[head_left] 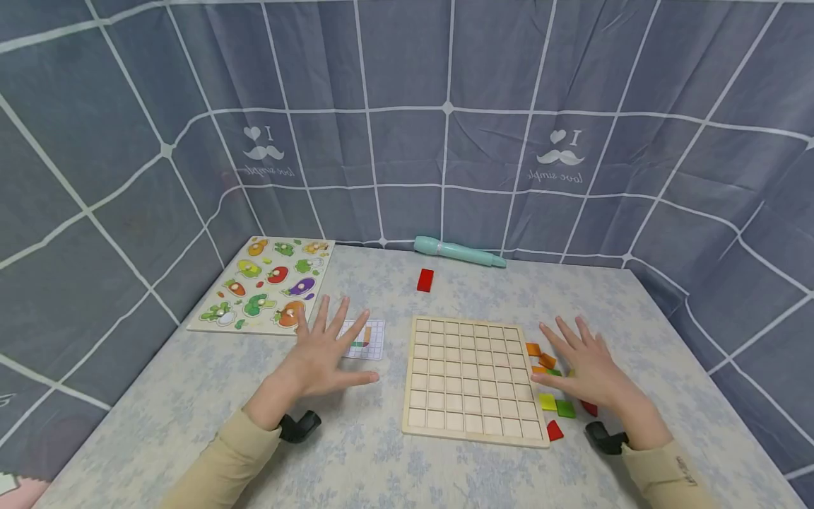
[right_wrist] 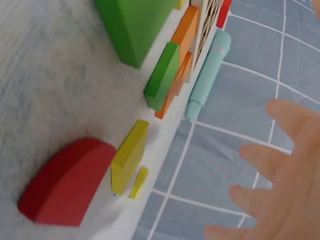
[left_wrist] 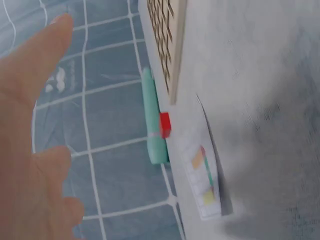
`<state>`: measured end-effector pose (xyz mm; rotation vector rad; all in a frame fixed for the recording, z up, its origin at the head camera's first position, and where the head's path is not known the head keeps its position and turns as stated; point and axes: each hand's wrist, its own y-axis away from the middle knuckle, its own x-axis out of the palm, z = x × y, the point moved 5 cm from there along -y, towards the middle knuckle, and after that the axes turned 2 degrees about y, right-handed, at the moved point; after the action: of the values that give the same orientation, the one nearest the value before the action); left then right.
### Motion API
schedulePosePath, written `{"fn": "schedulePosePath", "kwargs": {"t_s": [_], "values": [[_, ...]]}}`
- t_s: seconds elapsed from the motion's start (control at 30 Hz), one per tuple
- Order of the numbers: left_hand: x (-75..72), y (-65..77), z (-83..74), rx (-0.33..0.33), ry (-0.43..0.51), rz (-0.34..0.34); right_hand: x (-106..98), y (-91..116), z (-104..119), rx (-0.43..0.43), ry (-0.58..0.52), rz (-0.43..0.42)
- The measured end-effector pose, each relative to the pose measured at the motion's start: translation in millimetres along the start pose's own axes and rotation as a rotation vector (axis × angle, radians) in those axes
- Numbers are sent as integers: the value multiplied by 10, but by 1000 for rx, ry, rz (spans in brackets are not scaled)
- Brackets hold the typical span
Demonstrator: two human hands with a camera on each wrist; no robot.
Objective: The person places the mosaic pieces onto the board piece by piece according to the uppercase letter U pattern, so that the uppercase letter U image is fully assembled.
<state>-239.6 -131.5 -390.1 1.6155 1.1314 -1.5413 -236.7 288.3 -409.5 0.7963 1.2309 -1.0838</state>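
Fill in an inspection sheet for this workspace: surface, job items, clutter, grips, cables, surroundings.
Surface: pale tabletop with a bluish pattern.
Job items: grid board lying flat; coloured blocks loose at its right, some hidden; red block beyond it; pattern card to its left.
Clutter: vegetable-picture board, far left; teal pen-shaped item at the back.
Grips: left grip and right grip spread, holding nothing.
Cables: nothing seen.
Surroundings: blue-grey curtain with white lines.

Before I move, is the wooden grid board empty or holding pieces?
Empty: the wooden grid board shows bare squares in the head view. Coloured pieces lie beside it, and a red block lies beyond its far edge.
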Motion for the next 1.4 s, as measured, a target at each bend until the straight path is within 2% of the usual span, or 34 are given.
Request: {"fn": "schedulePosePath", "kwargs": {"t_s": [0.17,0.33,0.47,0.6,0.77,1.0,1.13,1.3,1.4], "values": [[-58,66,-148,94,34,-23,-26,31,0,5,-99,49],[-3,117,-282,200,163,-55,-27,74,5,-10,-212,53],[132,149,-361,257,269,-62,11,115,1,-23,-350,53],[301,155,-435,289,376,-19,51,155,-6,-54,-500,59],[457,147,-499,327,501,31,99,178,-9,-97,-579,81],[631,177,-520,377,482,60,153,205,-28,-120,-645,118],[658,188,-533,375,454,69,192,213,-54,-119,-708,153],[681,200,-548,392,409,96,233,209,-100,-104,-708,180],[692,201,-545,399,394,88,247,204,-108,-111,-713,199]]}}
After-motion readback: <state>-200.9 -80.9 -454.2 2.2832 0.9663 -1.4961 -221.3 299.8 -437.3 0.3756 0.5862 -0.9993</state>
